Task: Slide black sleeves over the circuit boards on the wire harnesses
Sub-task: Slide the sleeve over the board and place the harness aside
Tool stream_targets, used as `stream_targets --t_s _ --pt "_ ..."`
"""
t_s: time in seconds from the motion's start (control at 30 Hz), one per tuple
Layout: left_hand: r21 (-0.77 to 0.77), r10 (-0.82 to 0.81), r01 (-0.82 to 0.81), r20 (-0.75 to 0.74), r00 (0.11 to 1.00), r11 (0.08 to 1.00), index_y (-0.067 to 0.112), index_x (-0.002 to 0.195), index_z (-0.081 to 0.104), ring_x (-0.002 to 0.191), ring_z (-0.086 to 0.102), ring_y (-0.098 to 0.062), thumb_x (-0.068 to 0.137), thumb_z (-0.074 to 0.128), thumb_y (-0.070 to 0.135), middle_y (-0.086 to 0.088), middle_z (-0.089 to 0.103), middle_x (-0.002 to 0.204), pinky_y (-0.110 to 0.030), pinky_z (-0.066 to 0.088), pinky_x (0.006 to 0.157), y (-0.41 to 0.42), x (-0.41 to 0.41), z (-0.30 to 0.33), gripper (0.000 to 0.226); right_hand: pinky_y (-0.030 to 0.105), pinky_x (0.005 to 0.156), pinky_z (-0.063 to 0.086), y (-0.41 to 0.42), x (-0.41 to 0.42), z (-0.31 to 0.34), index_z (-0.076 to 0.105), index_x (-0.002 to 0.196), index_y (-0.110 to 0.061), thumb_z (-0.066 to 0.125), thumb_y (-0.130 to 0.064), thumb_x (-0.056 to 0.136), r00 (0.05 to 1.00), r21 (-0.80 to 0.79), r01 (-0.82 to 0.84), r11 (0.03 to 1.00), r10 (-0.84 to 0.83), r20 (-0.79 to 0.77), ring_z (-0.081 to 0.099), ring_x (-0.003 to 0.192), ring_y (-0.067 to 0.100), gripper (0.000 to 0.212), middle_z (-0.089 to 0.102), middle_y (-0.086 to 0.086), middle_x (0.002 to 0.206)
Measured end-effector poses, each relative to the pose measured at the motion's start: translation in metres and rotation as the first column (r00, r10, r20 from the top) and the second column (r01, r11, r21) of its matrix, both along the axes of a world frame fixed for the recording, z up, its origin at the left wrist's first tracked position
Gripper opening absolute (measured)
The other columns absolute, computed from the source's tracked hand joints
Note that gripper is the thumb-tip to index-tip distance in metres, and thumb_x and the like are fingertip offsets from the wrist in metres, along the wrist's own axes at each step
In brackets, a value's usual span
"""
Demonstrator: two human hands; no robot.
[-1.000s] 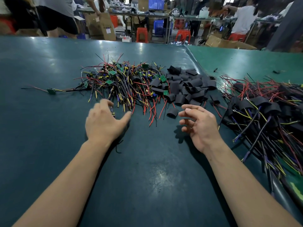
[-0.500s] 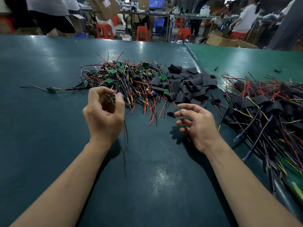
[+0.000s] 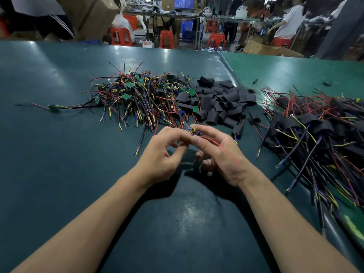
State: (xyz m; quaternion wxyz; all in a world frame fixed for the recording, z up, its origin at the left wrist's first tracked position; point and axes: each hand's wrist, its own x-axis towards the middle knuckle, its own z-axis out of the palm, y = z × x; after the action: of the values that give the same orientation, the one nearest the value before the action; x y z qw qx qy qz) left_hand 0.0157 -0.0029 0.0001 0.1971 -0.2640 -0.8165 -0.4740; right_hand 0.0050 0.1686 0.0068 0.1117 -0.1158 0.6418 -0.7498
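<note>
My left hand [image 3: 163, 152] and my right hand [image 3: 218, 152] meet over the middle of the table and pinch one wire harness [image 3: 194, 132] between their fingertips; its small board with yellow and blue parts shows at the fingertips, a red wire trails across my right palm. Behind them lies a tangled pile of bare harnesses [image 3: 137, 99] with green circuit boards. To its right is a heap of loose black sleeves [image 3: 220, 103]. At the right edge sits a pile of sleeved harnesses [image 3: 319, 138].
One stray harness with a green board [image 3: 54, 108] lies apart at the left. The dark green table [image 3: 59, 174] meets a lighter green table [image 3: 295, 71] at a raised seam. People, red stools and cardboard boxes stand beyond the far edge.
My left hand picked a harness from the table, lifted it and carried it right. My right hand rose and closed in until both hands hold the harness together.
</note>
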Motion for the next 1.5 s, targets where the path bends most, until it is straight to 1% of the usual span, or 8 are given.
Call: stream_targets --t_s 0.17,0.3,0.63,0.83,1.1,1.27,1.43,1.5 --pt "-0.067 0.106 -0.111 -0.071 0.992 0.992 0.007 0.083 0.073 0.099 0.06 -0.02 0.078 0.061 -0.014 -0.001 0.069 0.095 -0.03 0.047 0.089 0.001 -0.001 0.0 0.025 0.022 0.079 0.052 0.001 -0.007 -0.003 0.066 0.115 -0.018 0.057 -0.014 0.098 0.883 0.1 0.404 0.909 -0.359 -0.303 0.067 0.09 0.01 0.02 0.073 0.004 0.101" --pt "-0.111 0.245 -0.247 -0.035 0.969 0.963 0.01 0.086 0.073 0.093 0.058 -0.018 0.081 0.062 -0.007 0.003 0.067 0.088 -0.018 0.041 0.083 0.0 -0.004 -0.001 0.021 0.02 0.106 0.04 0.008 -0.013 -0.005 0.056 0.137 -0.02 0.05 -0.017 0.103 0.84 0.443 0.468 0.765 -0.231 -0.491 0.054 0.123 0.007 0.035 0.061 -0.003 0.133" --pt "-0.413 0.247 -0.241 -0.04 0.968 0.878 0.014 0.122 0.063 0.113 0.044 -0.023 0.087 0.069 0.029 -0.004 0.053 0.12 -0.029 0.034 0.103 0.003 -0.008 -0.009 0.039 0.021 0.044 0.041 0.006 -0.014 0.001 0.068 0.105 -0.023 0.05 -0.021 0.103 0.858 -0.072 0.467 0.881 -0.471 -0.203 0.059 0.054 0.014 0.019 0.071 0.004 0.071" --pt "-0.605 0.204 -0.162 -0.001 0.979 0.779 0.019 0.145 0.045 0.147 0.018 -0.019 0.096 0.052 0.045 -0.006 0.026 0.16 -0.037 0.018 0.119 0.005 -0.014 -0.011 0.056 0.023 0.059 0.046 0.008 -0.009 -0.001 0.047 0.14 -0.027 0.044 0.006 0.084 0.696 0.108 0.543 0.833 -0.375 -0.612 0.06 0.084 0.024 0.064 0.052 0.004 0.124" --pt "-0.397 0.221 -0.192 0.027 0.975 0.898 0.018 0.085 0.068 0.095 0.05 -0.017 0.08 0.077 0.041 0.013 0.066 0.09 -0.039 0.038 0.091 0.002 -0.007 -0.002 0.025 0.024 0.086 0.047 0.011 -0.005 0.001 0.012 0.156 -0.017 0.033 -0.006 0.056 0.929 0.431 0.232 0.872 -0.067 -0.364 0.047 0.12 0.018 0.103 0.017 -0.001 0.156" --pt "-0.304 0.228 -0.217 -0.001 0.974 0.928 0.022 0.091 0.07 0.082 0.057 -0.015 0.077 0.079 0.033 0.022 0.052 0.073 -0.035 0.047 0.078 0.0 -0.002 0.0 0.02 0.017 0.071 0.048 0.026 -0.006 -0.002 0.028 0.147 -0.051 0.037 -0.007 0.058 0.899 0.617 0.309 0.723 -0.011 -0.438 0.058 0.078 0.011 0.1 0.06 -0.009 0.117" --pt "-0.274 0.131 -0.107 0.07 0.989 0.956 0.022 0.094 0.072 0.087 0.058 -0.012 0.076 0.08 0.026 0.025 0.056 0.077 -0.034 0.049 0.083 0.002 -0.001 0.001 0.02 0.021 0.048 0.042 0.026 -0.013 -0.003 0.068 0.095 -0.023 0.051 -0.014 0.089 0.849 0.451 0.528 0.72 -0.423 -0.318 0.056 0.042 0.01 0.021 0.072 -0.003 0.072" --pt "-0.268 0.013 0.012 0.094 0.995 0.963 0.019 0.092 0.075 0.09 0.061 -0.013 0.075 0.081 0.022 0.015 0.067 0.083 -0.034 0.05 0.084 0.004 0.001 0.001 0.018 0.026 0.057 0.047 0.016 -0.012 -0.002 0.068 0.082 -0.023 0.056 -0.05 0.093 0.878 0.538 0.478 0.695 -0.397 -0.267 0.064 0.057 0.013 0.032 0.071 -0.002 0.074"
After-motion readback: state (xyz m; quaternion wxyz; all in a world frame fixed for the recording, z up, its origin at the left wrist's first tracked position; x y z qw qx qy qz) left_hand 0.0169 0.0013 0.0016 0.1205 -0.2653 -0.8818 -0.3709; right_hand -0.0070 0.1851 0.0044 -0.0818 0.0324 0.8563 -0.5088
